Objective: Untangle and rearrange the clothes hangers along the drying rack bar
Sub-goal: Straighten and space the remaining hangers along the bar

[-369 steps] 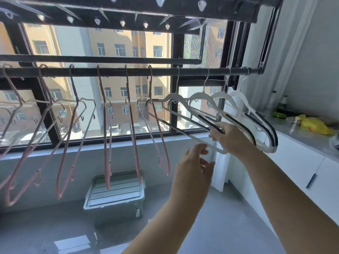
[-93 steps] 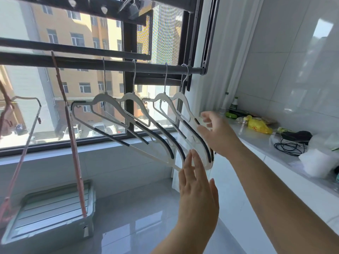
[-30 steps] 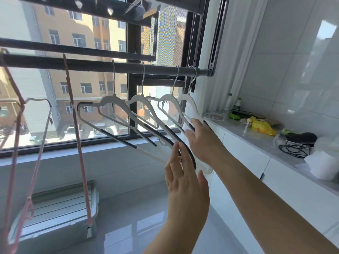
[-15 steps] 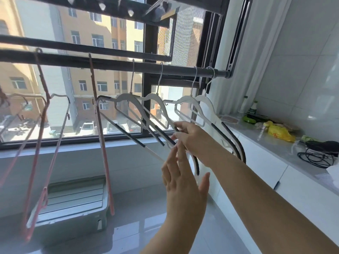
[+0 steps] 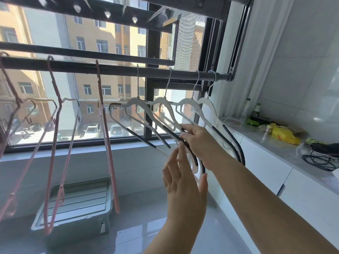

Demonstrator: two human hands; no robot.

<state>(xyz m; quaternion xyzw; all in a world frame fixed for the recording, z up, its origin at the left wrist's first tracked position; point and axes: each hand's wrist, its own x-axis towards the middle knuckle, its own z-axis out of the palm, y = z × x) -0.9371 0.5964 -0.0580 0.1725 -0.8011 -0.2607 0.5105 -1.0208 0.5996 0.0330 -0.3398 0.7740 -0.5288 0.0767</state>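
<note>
**White hangers crowded at the right end of the bar**

I see one container, a grey storage box (image 5: 73, 204) on the floor (image 5: 146, 226). Its lid is on, so its contents are hidden from me. On the desk (image 5: 286, 153) to the right lie a yellow bag (image 5: 282, 134) and a coil of black cable (image 5: 319, 159).

Four white hangers (image 5: 189, 103) hang by their hooks on the drying rack bar (image 5: 117, 67), bunched toward its right end. The last hook is just beside the end bracket (image 5: 231, 74), and their lower arms overlap. My right hand (image 5: 200, 142) has its grip pinched on a black-ribbed arm there. Which hanger it belongs to I cannot tell in the overlap. My left hand (image 5: 183, 180) is just below, its grip released and its fingers straight, with the fingertips close to that arm.

Pink hangers (image 5: 56, 88) hang further left, spaced apart. A bare stretch of bar lies between the nearest pink one and the first white hook.
</note>
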